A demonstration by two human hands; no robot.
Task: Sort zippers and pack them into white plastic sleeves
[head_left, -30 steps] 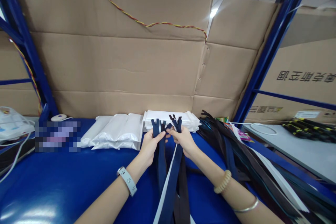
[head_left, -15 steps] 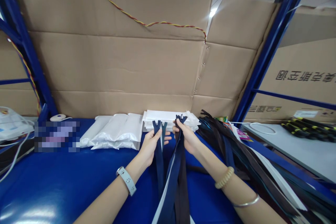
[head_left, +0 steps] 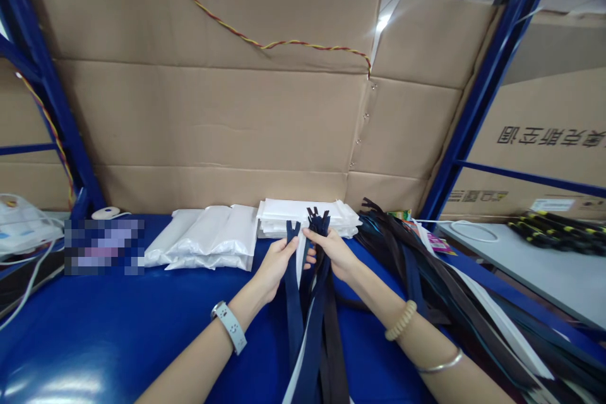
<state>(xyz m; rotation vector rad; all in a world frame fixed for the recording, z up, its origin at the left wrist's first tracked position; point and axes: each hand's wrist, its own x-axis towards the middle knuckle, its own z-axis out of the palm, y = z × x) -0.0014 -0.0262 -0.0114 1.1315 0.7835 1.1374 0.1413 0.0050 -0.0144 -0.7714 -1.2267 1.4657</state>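
A broad, flat, pale grey strap (head_left: 231,331) printed with small dark marks circles the wrist of the bare left hand (head_left: 271,270), a rounded silvery fitting (head_left: 218,309) at its outer edge; behind the bare right hand (head_left: 341,257) sit a thick, ridged beige bracelet (head_left: 401,321) and, nearer the elbow, a thin, smooth silver bangle (head_left: 442,366).

A: From where is the scene lit?

B: Brightness is seen overhead, and a spot of glare is framed by the gap atop the cardboard wall (head_left: 222,120). White reflections are thrown up by the blue table (head_left: 156,315) at lower left.

A: Are any tones lost?

B: Fine detail is swallowed in the dark zipper strips (head_left: 310,360), while the white packets (head_left: 218,233) are softly shaded.

A: And clarity?

B: The right edge is softened and stretched; at left, a patch (head_left: 104,246) is coarsely pixelated.
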